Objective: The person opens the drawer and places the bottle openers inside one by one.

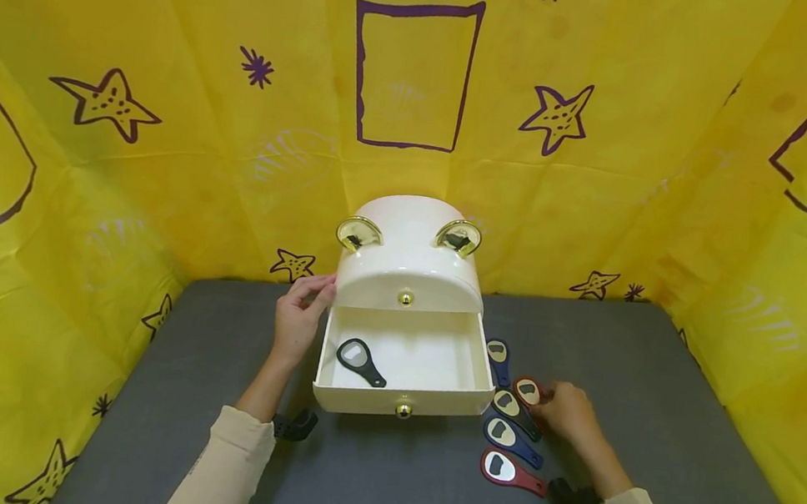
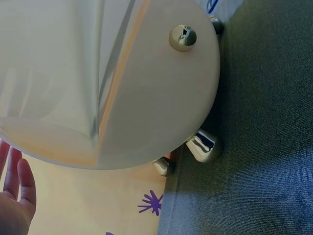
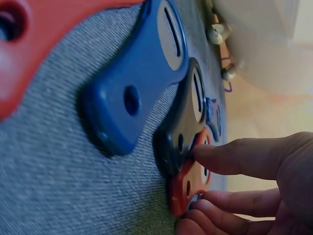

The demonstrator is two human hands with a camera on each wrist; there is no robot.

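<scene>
A white chest (image 1: 412,245) with gold-coloured trim has its lower drawer (image 1: 436,357) pulled out. One black bottle opener (image 1: 362,362) lies in the drawer's left part. My left hand (image 1: 298,323) touches the chest's left side with its fingertips; in the left wrist view its fingers (image 2: 13,171) are fairly straight beside the white wall. On the right, my right hand (image 1: 569,411) pinches a red bottle opener (image 1: 528,390) between thumb and fingers. That opener lies against a black one (image 1: 517,413), and the right wrist view shows the thumb (image 3: 239,155) over its edge.
Beside the drawer, a dark blue opener (image 1: 499,362), a blue opener (image 1: 512,442) and another red opener (image 1: 513,471) lie on the grey table (image 1: 404,496). A yellow cloth (image 1: 293,163) with purple drawings hangs behind and at both sides. Small metallic feet (image 2: 203,146) support the chest.
</scene>
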